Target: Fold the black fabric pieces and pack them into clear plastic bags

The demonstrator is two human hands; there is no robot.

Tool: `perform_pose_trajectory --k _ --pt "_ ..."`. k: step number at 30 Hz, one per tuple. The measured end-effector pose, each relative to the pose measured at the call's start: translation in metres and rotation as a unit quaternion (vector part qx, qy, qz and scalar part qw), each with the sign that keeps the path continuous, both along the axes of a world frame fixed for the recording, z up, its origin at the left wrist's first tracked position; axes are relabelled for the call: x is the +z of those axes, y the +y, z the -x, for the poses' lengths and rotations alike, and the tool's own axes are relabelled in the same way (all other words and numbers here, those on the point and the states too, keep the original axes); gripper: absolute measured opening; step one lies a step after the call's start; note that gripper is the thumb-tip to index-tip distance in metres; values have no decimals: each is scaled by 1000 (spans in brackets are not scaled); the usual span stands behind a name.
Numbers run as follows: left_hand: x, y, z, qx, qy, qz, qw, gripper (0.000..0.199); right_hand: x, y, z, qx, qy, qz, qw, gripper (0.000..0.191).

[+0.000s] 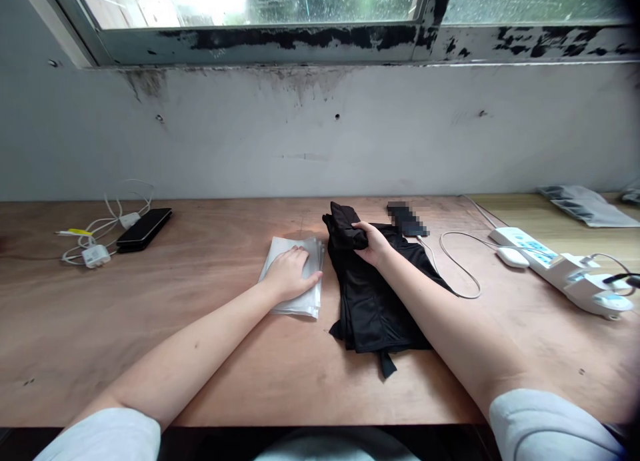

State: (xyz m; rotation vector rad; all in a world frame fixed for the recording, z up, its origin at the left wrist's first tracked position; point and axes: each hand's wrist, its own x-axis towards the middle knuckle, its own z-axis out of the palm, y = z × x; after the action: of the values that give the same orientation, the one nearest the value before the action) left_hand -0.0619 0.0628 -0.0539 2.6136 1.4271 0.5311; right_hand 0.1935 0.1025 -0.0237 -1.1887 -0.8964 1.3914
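My left hand [290,274] lies flat with its fingers spread on a stack of thin, whitish plastic bags [300,305] on the table. To its right, my right hand [371,244] grips a small folded bundle of black cloth [345,226], thumb on top and fingers underneath. The bundle is over the far end of a black garment [375,314] that is spread in layers on the wood. A short black strap or strip sticks out from the garment's near edge. My right forearm covers part of the garment's right side.
A dark phone [407,219] with a white cable lies behind the garment. A white power strip [555,267] with plugs is on the right, near a grey plastic bag [590,204]. To the left are a black wallet-like case [145,229] and a white charger [96,255] with coiled cable.
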Motion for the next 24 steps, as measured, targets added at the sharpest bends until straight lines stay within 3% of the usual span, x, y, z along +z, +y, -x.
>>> perform_pose_trajectory --k 3,8,15,19,24 --pt "6 -2 -7 22 -23 15 999 53 -9 0 8 24 84 -6 996 12" --pt "3 -8 -22 70 -26 44 996 36 -15 -7 20 113 115 42 986 14" --pt "4 -13 -21 76 -20 47 996 24 -17 -4 16 124 189 145 963 9" --pt "2 -11 -20 79 -20 31 996 27 -17 -6 16 157 233 76 957 17" --pt "-2 -10 -21 77 -7 4 997 37 -15 -10 22 131 205 4 970 16"
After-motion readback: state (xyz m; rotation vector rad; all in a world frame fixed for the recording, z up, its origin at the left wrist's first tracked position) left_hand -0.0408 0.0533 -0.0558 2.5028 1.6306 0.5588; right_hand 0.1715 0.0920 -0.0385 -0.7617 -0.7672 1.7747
